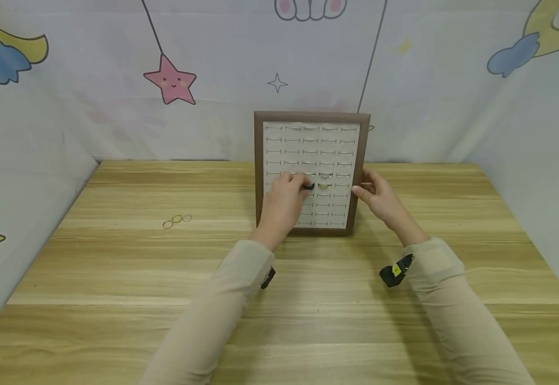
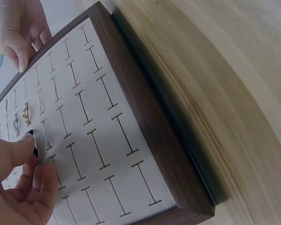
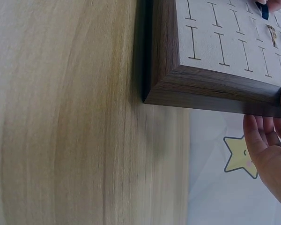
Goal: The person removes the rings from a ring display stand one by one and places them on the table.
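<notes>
A brown-framed ring display board [image 1: 258,149] stands upright on the table, its white face cut with rows of slots. My left hand [image 1: 281,203] pinches a black ring [image 1: 310,186] between thumb and fingers, right at one of the slots. Just right of it a gold ring [image 1: 325,186] sits in a slot, with a silver ring [image 1: 325,175] above. With thumb in front and fingers behind, my right hand [image 1: 380,198] grips the frame's right edge. In the left wrist view, the fingers cover part of the black ring [image 2: 33,140].
Three thin rings [image 1: 177,218] lie close together on the wooden table [image 1: 130,278], left of the board. Behind it hangs a white cloth [image 1: 222,64] printed with stars and clouds. A black device [image 1: 395,272] is strapped at the right wrist.
</notes>
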Demonstrator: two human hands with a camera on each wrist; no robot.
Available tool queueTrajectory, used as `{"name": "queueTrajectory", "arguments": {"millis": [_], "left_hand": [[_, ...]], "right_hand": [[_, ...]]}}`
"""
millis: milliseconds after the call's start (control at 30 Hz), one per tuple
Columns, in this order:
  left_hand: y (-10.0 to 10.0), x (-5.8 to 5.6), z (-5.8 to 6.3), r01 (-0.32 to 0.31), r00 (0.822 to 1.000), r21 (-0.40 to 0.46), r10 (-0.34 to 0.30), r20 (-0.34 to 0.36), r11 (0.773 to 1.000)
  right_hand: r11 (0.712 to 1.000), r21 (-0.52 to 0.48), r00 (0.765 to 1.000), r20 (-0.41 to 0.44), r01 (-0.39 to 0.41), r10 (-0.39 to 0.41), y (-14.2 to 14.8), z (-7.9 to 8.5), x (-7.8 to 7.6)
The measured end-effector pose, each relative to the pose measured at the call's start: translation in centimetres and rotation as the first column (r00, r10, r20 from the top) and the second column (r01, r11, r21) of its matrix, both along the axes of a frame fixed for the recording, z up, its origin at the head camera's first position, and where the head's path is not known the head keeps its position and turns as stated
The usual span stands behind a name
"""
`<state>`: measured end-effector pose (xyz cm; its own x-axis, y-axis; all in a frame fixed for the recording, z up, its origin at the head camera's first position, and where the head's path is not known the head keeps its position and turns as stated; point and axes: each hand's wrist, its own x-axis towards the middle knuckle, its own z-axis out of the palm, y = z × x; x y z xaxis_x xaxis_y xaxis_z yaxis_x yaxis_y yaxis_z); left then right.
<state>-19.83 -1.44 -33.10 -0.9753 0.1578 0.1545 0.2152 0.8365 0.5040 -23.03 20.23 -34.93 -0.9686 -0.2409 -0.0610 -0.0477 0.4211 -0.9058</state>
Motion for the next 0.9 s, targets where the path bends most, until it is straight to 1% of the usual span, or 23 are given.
{"name": "queueTrajectory", "arguments": {"millis": [133,267,467,567,700,800,900], "left_hand": [[-0.1,-0.2,0.0,0.013,1.0,0.017,-0.013,0.012,1.0],[-0.2,-0.3,0.0,0.027,0.999,0.051,-0.029,0.03,0.998],[-0.6,-0.4,-0.1,0.075,0.996,0.087,-0.078,0.033,0.993],[-0.9,-0.5,-0.1,0.108,0.991,0.134,-0.118,0.066,0.985],[-1.2,-0.5,0.0,0.143,0.979,0.208,-0.168,0.111,0.968],[-1.7,-0.4,0.1,0.138,0.981,0.237,-0.166,0.102,0.962],[-2.3,-0.2,0.3,0.112,0.989,0.257,-0.133,0.065,0.96]], "right_hand": [[1.0,-0.009,1.0,0.003,0.0,0.0,0.0,0.0,0.0],[1.0,-0.015,1.0,0.002,0.003,-0.003,0.0,0.0,0.1],[1.0,-0.018,1.0,-0.002,0.007,-0.007,0.0,-0.2,-0.1],[1.0,-0.013,1.0,-0.001,0.004,-0.004,0.0,-0.2,-0.1],[1.0,-0.015,1.0,-0.001,0.002,-0.002,0.0,-0.2,-0.1],[1.0,-0.025,1.0,-0.002,0.001,-0.001,0.0,-0.2,-0.1],[1.0,-0.028,1.0,-0.005,0.0,0.0,-0.1,-0.2,0.0]]}}
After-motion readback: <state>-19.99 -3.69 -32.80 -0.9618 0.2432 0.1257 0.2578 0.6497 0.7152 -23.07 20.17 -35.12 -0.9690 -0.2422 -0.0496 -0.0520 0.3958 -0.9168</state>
